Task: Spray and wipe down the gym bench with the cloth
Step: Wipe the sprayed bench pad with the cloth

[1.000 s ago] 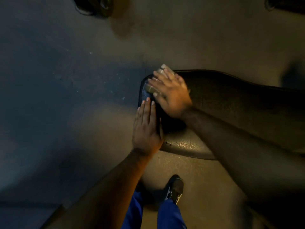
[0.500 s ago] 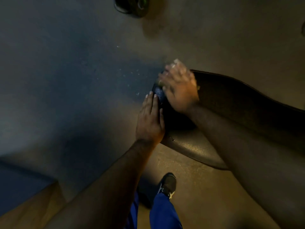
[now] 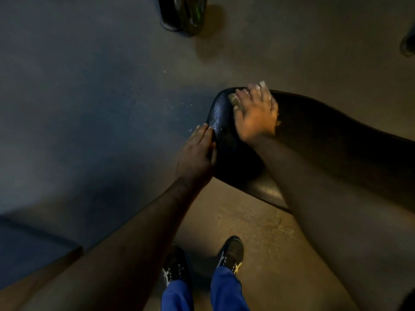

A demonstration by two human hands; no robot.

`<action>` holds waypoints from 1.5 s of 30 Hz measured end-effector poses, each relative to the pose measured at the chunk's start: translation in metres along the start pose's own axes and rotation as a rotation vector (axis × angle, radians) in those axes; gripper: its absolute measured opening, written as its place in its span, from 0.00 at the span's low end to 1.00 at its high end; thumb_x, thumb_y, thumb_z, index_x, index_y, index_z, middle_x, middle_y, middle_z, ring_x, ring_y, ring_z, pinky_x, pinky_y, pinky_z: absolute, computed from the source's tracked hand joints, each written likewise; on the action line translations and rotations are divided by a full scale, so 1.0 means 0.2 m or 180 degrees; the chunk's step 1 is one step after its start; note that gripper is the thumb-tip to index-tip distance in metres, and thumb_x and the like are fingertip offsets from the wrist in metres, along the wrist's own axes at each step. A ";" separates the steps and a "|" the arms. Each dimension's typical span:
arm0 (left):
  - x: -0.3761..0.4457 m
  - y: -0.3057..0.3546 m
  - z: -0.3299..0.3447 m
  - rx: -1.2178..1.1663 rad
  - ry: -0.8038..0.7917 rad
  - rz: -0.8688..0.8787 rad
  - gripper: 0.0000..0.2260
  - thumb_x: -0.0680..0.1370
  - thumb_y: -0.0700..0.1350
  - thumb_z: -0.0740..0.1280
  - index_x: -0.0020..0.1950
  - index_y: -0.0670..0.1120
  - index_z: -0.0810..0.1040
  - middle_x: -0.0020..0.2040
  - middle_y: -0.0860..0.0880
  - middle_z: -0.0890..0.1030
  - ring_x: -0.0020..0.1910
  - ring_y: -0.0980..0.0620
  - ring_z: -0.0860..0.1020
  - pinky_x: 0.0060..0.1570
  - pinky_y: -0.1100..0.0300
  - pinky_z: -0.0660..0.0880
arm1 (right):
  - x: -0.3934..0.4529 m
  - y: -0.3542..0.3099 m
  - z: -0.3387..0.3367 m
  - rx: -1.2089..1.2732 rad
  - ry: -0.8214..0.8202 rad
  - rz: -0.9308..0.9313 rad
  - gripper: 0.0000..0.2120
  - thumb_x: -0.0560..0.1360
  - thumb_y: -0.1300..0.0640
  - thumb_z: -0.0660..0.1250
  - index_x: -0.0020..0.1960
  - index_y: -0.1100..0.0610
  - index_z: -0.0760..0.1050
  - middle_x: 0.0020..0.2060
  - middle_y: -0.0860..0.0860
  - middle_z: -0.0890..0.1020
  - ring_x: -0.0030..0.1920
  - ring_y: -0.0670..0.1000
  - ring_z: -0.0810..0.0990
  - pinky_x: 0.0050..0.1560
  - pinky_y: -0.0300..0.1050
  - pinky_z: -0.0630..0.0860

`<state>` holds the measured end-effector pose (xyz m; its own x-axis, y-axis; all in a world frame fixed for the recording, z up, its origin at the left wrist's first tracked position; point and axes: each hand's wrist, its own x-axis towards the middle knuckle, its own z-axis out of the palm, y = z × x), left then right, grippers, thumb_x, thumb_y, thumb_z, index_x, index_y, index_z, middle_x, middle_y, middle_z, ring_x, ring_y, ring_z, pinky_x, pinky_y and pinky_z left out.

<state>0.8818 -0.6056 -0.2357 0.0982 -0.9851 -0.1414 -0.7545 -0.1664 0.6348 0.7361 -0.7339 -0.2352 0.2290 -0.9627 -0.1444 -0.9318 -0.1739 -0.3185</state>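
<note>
1. The right hand (image 3: 256, 115) lies flat on the rounded end of the gym bench (image 3: 325, 140), fingers spread and pressing down on the cloth (image 3: 233, 100), which shows only as pale slivers past the fingertips (most of it is hidden under the palm).
2. The left hand (image 3: 196, 157) rests against the bench's left edge, fingers straight and together, holding nothing.
3. The hands are near each other but apart, with a strip of pad between them.
4. The bench pad is dark, padded vinyl with a fine grain; its end curves smoothly and glistens with small droplets just left of the cloth.
5. The floor (image 3: 89, 108) is dull and speckled, bluish on the left, tan on the right.
6. Below, two dark laced shoes (image 3: 232, 254) and blue trouser legs (image 3: 226, 290) stand on it.
</note>
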 end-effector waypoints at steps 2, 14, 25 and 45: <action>-0.02 -0.02 -0.08 0.0123 0.0008 0.0017 0.21 0.81 0.49 0.56 0.73 0.44 0.69 0.71 0.44 0.72 0.72 0.45 0.68 0.73 0.53 0.63 | -0.15 -0.12 0.06 -0.0145 -0.0170 -0.0630 0.24 0.80 0.46 0.57 0.76 0.43 0.66 0.80 0.50 0.62 0.81 0.56 0.53 0.77 0.67 0.52; -0.14 -0.11 -0.24 0.0447 0.0177 -0.0143 0.20 0.79 0.41 0.58 0.69 0.37 0.72 0.67 0.38 0.75 0.69 0.41 0.72 0.69 0.48 0.68 | -0.45 -0.08 0.07 -0.0535 -0.0413 -0.1394 0.24 0.81 0.46 0.59 0.77 0.42 0.65 0.81 0.49 0.60 0.82 0.56 0.52 0.79 0.65 0.50; -0.14 0.03 -0.18 0.0047 0.0096 -0.0044 0.20 0.79 0.46 0.55 0.66 0.38 0.74 0.64 0.39 0.76 0.66 0.42 0.73 0.69 0.50 0.68 | -0.49 0.06 0.05 -0.0470 0.0009 -0.0374 0.27 0.81 0.45 0.57 0.79 0.46 0.61 0.80 0.55 0.60 0.81 0.61 0.55 0.77 0.69 0.55; 0.14 0.15 0.14 -0.0542 0.0195 -0.0135 0.23 0.80 0.46 0.52 0.73 0.41 0.69 0.73 0.40 0.70 0.74 0.43 0.66 0.72 0.45 0.65 | -0.24 0.14 0.02 -0.0086 0.0100 0.0337 0.27 0.81 0.45 0.55 0.79 0.46 0.61 0.81 0.50 0.59 0.82 0.59 0.49 0.78 0.68 0.49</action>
<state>0.8429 -0.6380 -0.2421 0.1709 -0.9770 -0.1274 -0.6287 -0.2077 0.7494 0.6999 -0.6923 -0.2418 0.1202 -0.9819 -0.1465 -0.9577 -0.0758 -0.2775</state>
